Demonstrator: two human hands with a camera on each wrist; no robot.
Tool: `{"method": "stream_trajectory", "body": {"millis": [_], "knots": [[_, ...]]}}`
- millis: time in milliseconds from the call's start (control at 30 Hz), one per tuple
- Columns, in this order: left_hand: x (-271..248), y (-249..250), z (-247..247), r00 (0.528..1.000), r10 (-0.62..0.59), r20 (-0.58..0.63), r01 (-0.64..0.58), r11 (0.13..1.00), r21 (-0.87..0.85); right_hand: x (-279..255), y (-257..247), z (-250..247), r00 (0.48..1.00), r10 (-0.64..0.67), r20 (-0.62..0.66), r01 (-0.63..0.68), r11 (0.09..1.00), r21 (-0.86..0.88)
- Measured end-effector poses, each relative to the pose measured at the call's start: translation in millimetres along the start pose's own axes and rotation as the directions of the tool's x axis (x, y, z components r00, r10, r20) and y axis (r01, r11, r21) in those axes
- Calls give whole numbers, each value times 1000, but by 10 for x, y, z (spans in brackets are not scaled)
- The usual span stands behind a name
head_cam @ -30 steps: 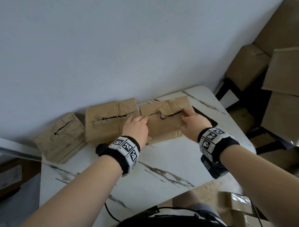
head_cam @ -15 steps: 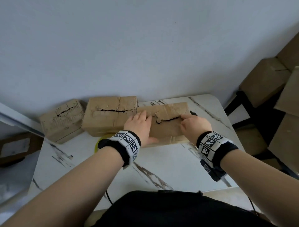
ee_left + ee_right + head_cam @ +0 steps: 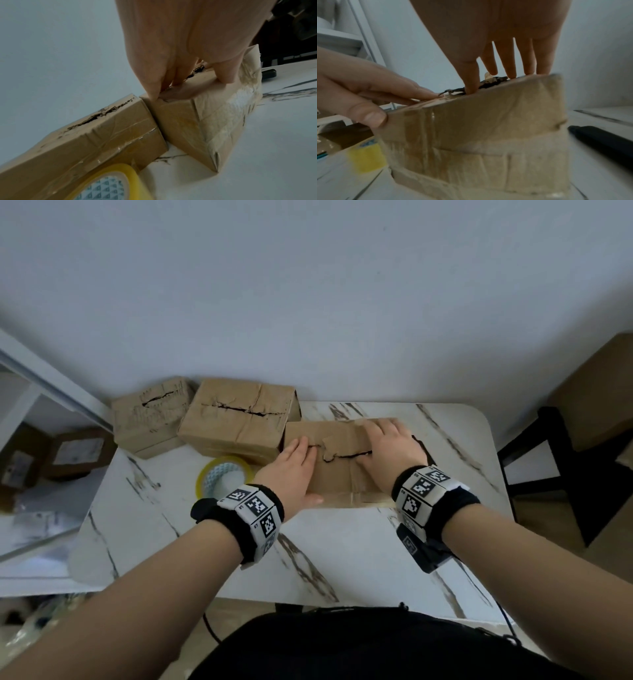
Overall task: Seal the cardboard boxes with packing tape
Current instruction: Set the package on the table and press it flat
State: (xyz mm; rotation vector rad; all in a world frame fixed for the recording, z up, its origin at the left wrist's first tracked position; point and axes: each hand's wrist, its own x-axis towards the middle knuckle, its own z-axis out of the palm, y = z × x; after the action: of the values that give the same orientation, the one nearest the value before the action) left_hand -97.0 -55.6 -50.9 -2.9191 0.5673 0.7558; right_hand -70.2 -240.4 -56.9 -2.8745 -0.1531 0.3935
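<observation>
A worn cardboard box [image 3: 339, 477] with a torn top seam lies on the marble table [image 3: 342, 542]. My left hand [image 3: 291, 467] rests flat on its left top, and the thumb presses the front face [image 3: 373, 116]. My right hand [image 3: 387, 450] presses its right top with spread fingers [image 3: 511, 67] beside the tear. In the left wrist view, the left fingertips [image 3: 154, 93] press the box [image 3: 214, 115] near its corner. A yellow tape roll [image 3: 222, 477] lies just left of the box, untouched. Two more torn boxes [image 3: 239, 419] [image 3: 150, 412] stand by the wall.
A black oblong object [image 3: 599, 138] lies on the table right of the box. A dark chair [image 3: 565, 474] and stacked cartons [image 3: 599, 392] stand past the table's right edge. To the left are shelves with small parcels [image 3: 72, 453].
The box has slid toward me, out of line with the other two. My right hand moved from its right end onto its top. The tape roll has come into view.
</observation>
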Motion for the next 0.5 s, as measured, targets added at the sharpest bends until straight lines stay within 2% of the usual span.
{"method": "stream_trajectory", "body": {"millis": [100, 200, 267, 367, 500], "knots": [[-64, -10, -4, 1000, 10, -29, -11, 998, -59, -38, 13, -2, 1000, 15, 12, -15, 999, -34], [-39, -32, -30, 984, -49, -173, 22, 988, -155, -51, -26, -24, 1000, 21, 0, -21, 997, -70], [12, -16, -58, 967, -80, -241, 53, 992, -119, -45, -52, -55, 999, 43, 9, -43, 997, -61], [71, 5, -72, 963, -92, -253, 80, 995, -59, -54, -73, -70, 997, 69, 37, -66, 994, -86], [106, -87, -34, 963, -72, -260, 47, 994, -98, -73, -114, -51, 996, 79, 30, -75, 992, -101]]}}
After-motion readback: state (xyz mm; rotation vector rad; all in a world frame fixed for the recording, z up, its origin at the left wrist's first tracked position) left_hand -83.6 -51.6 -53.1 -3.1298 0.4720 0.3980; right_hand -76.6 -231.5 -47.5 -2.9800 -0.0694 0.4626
